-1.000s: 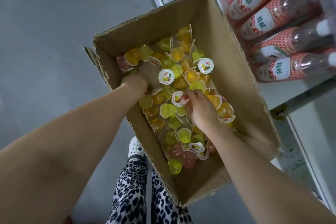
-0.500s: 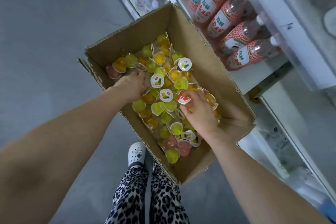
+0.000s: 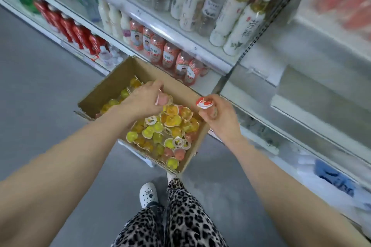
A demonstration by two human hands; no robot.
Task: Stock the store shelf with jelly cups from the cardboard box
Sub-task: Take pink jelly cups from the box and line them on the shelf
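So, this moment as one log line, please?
left hand grips pink jelly cup | right hand grips red-lidded jelly cup | cardboard box: many cups

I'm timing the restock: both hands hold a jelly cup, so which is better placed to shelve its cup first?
Probably the right hand: its red-lidded cup is past the rim of the cardboard box, toward the shelf. The left hand holds its pinkish cup over the box, farther off.

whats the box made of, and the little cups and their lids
box: brown cardboard, probably corrugated, matte; dull walls and a ragged rim.
jelly cups: likely thin clear plastic, glossy; the coloured jelly shows through.
lid on the one the right hand grips: probably printed foil or film, flat with an overhanging edge; too blurred to be sure.
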